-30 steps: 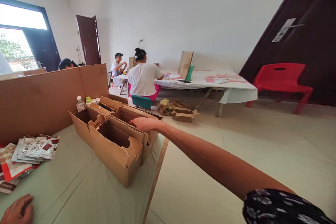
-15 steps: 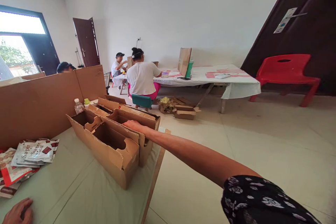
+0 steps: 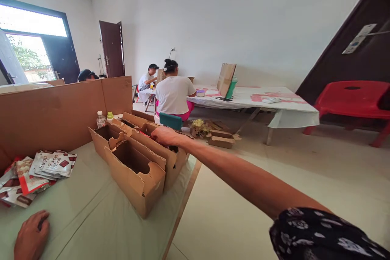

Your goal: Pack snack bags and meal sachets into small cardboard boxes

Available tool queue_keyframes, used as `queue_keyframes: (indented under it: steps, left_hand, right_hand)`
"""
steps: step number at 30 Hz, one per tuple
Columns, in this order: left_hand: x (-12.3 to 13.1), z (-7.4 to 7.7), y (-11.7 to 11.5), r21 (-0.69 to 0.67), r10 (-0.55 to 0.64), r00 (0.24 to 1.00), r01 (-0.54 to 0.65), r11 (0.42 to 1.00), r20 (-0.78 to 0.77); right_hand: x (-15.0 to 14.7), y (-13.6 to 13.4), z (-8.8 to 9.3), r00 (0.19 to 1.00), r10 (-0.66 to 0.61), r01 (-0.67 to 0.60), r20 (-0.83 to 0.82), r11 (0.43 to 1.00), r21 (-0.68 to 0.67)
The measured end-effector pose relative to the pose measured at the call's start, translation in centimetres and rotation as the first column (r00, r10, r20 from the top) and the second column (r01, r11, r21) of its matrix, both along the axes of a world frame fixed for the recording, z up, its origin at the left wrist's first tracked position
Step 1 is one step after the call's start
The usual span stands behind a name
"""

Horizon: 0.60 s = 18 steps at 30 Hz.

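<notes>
My right hand [image 3: 164, 135] reaches over the rear row of the open cardboard boxes, closed, its fingertips hidden behind a box wall. A bit of red shows beside the fingers; what they hold is not clear. Nearer to me stands another brown cardboard box [image 3: 134, 187], with cut-out upper edges. My left hand [image 3: 32, 233] lies on the green-covered table [image 3: 100, 219], thumb apart from loosely bent fingers, with nothing in it. Beyond that hand is a pile of white and red sachets [image 3: 57, 163], some printed "Super".
A tall cardboard panel [image 3: 61, 118] stands along the table's far left, with a clear bottle [image 3: 100, 119] by its end. One person [image 3: 173, 93] sits at a white-covered table [image 3: 274, 109]; other people are farther back. A red chair [image 3: 353, 101] stands right.
The view has swung left, so things appear farther right. My right hand has risen slightly out of the box, and red now shows by its fingers. My left hand rests on the table still.
</notes>
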<state>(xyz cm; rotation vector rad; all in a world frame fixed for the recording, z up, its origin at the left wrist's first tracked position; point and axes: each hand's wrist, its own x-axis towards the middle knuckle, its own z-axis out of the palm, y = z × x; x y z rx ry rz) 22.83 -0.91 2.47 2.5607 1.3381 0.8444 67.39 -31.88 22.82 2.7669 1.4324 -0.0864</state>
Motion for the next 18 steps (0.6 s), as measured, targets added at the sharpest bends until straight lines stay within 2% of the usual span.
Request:
queue_keyframes:
  steps: [6,11,14,16,18]
  left_hand:
    - [0.1,0.1,-0.8,-0.006,-0.009,1.0,0.009,1.0,0.004]
    - [0.2,-0.1,-1.4,-0.014,-0.024,1.0,0.024,1.0,0.014]
    - [0.1,-0.6,-2.4,-0.045,-0.039,0.999,0.038,0.998,-0.024]
    - [-0.1,-1.2,-2.9,-0.065,-0.041,0.998,0.037,0.997,-0.053]
    - [-0.1,-1.8,-3.2,-0.075,-0.03,0.997,0.025,0.997,-0.07]
  right_hand:
    - [-0.6,-0.4,2.0,0.994,-0.055,0.045,0.099,0.994,0.102]
    - [-1.7,-1.7,5.0,0.972,-0.108,0.044,0.208,0.956,0.29]
    - [-3.6,-2.4,7.4,0.961,-0.103,-0.022,0.256,0.897,0.442]
    - [-4.5,-1.8,8.8,0.964,-0.06,-0.09,0.259,0.842,0.531]
    - [-5.7,0.2,9.6,0.978,0.033,-0.163,0.205,0.734,0.659]
